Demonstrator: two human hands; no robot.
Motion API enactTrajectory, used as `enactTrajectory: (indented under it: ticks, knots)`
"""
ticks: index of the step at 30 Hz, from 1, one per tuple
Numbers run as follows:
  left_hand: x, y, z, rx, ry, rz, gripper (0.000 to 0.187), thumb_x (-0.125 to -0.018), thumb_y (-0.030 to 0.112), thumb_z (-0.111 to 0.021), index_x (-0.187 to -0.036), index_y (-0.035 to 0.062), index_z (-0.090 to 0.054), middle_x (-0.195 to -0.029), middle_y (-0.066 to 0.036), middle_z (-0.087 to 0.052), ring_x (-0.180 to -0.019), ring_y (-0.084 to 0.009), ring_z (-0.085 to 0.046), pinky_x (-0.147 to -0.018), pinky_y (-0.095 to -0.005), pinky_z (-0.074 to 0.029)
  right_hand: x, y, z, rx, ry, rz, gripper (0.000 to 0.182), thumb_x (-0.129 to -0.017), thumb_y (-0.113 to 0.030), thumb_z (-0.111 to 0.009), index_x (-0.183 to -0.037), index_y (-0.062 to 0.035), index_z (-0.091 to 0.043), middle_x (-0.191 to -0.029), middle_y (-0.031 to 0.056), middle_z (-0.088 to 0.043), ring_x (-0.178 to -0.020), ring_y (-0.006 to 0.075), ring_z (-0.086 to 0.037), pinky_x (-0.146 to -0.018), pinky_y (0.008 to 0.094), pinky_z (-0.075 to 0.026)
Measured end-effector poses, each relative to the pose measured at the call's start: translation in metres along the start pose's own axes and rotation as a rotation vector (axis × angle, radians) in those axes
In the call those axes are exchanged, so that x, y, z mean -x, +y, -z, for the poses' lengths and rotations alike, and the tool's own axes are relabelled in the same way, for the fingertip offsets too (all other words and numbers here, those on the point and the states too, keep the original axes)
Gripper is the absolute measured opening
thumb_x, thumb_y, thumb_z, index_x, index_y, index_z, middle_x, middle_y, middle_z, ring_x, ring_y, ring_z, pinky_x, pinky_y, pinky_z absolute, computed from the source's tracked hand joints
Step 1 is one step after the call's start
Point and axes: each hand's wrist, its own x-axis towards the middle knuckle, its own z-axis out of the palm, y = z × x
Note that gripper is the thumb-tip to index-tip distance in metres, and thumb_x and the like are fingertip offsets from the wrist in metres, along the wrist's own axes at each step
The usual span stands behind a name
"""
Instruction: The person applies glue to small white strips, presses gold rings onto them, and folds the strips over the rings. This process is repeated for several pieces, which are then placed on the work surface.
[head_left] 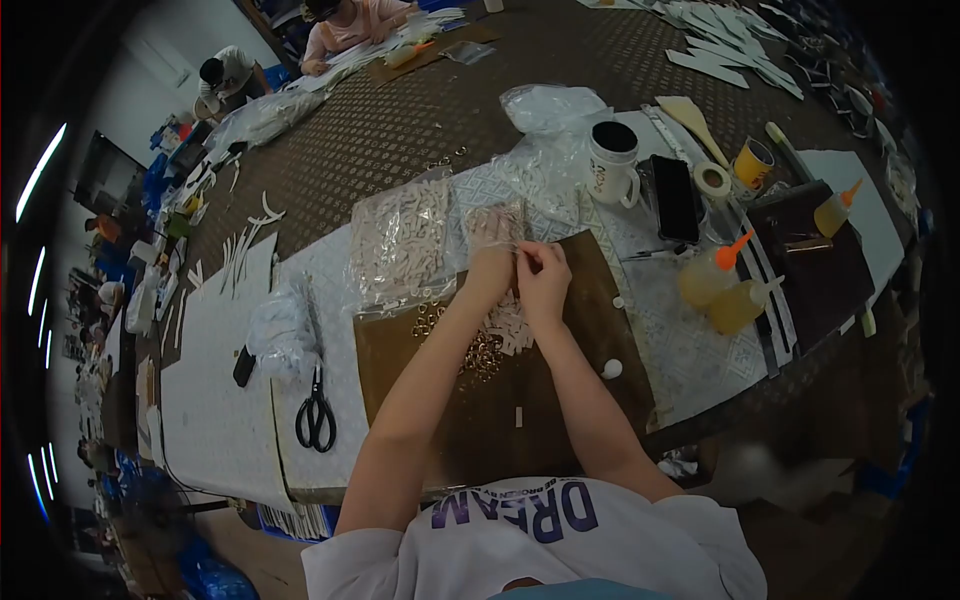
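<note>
Clear, limp plastic bag (514,226) of small pale strips (514,209): likely light, slippery; best gripped at its rim. Right hand (543,276): fingers pinching that edge. Left hand (490,232): glare, can't tell.

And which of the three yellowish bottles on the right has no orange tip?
The bottle lowest in the view: its nozzle is pale, while the bottle just above it and the one farthest right have orange tips.

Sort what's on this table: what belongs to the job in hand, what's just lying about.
Likely the job:
smaller clear bag, left hand and right hand at it
larger filled bag beside it
loose pale pieces
metal rings
brown mat

Apparently just lying about:
phone
mug
scissors
white roll
</note>
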Motion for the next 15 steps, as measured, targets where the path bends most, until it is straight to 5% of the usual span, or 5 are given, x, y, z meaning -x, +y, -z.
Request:
enactTrajectory:
  ticks: [2, 5, 12, 13, 15]
  knots:
    - [-0.009, 0.000, -0.005, -0.252, 0.003, 0.003, 0.047, -0.079, 0.011, -0.056, -0.122, -0.0063, -0.051, -0.113, -0.027, -0.058, -0.126, -0.0469, -0.035, -0.103, -0.0624, -0.021, -0.002, -0.001, 0.002, -0.002, -0.002, -0.038, 0.009, -0.082, 0.000, -0.062, -0.090, -0.0002, -0.065, -0.086, 0.0117, -0.057, -0.073, 0.0255, -0.061, -0.068, 0.0329, -0.049]
    - [-0.004, 0.032, 0.028, 0.039, 0.039, 0.125, 0.044, -0.082, 0.014, -0.052, -0.122, -0.0045, -0.052, -0.133, -0.032, -0.043, -0.129, -0.0485, -0.034, -0.108, -0.0575, -0.020, -0.007, 0.000, 0.006, 0.011, 0.050, -0.062, 0.009, -0.082, 0.000, -0.062, -0.090, -0.0002, -0.065, -0.085, 0.0115, -0.057, -0.073, 0.0247, -0.060, -0.067, 0.0324, -0.049]
    - [0.018, 0.040, 0.039, 0.241, -0.001, 0.141, 0.028, -0.082, 0.007, -0.053, -0.108, -0.0024, -0.058, -0.110, -0.025, -0.057, -0.107, -0.0411, -0.053, -0.097, -0.0448, -0.041, -0.009, -0.003, 0.009, 0.018, 0.074, -0.015, 0.009, -0.082, 0.000, -0.063, -0.091, -0.0003, -0.066, -0.083, 0.0097, -0.056, -0.069, 0.0223, -0.059, -0.065, 0.0306, -0.049]
    - [0.014, 0.033, 0.027, 0.087, 0.188, 0.025, 0.023, -0.082, 0.006, -0.053, -0.103, -0.0006, -0.059, -0.101, -0.021, -0.060, -0.097, -0.0351, -0.059, -0.087, -0.0413, -0.047, -0.009, -0.004, 0.008, 0.027, 0.071, -0.002, 0.010, -0.082, 0.000, -0.063, -0.091, -0.0004, -0.066, -0.082, 0.0094, -0.056, -0.069, 0.0219, -0.059, -0.065, 0.0304, -0.048]
    - [0.000, 0.023, 0.027, 0.101, -0.048, 0.146, 0.021, -0.081, 0.006, -0.055, -0.100, -0.0012, -0.060, -0.098, -0.021, -0.061, -0.091, -0.0360, -0.060, -0.082, -0.0420, -0.049, -0.009, -0.005, 0.007, 0.013, 0.071, 0.013, 0.010, -0.082, 0.000, -0.064, -0.092, -0.0002, -0.066, -0.082, 0.0086, -0.056, -0.066, 0.0191, -0.057, -0.063, 0.0292, -0.048]
